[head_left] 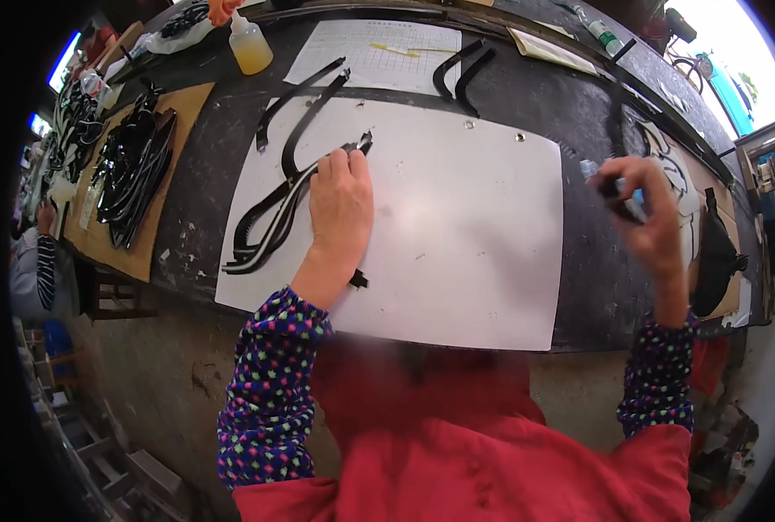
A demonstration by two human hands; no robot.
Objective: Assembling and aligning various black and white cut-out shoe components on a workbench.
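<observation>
My left hand (342,191) is closed, its fingertips pinching the upper end of several slim, curved black strips (276,228) that look like rubber or plastic trim. These lie crossed over one another on a white board (457,235). A short black end (358,279) pokes out beside my left wrist. Off the board's right edge, my right hand (647,204) is raised and closed around a small dark and blue object (618,193), too blurred to name. Two more curved black strips (305,139) rest beyond my left hand, and another pair (472,83) lies near the board's far edge.
Farther back are a printed sheet (331,45), an orange-topped bottle of yellow liquid (252,52) and a clear plastic bottle (605,36). Cardboard (194,113) on the left carries a heap of black strips (135,174). Another person's hand (46,216) shows far left. Black pieces (714,261) lie right.
</observation>
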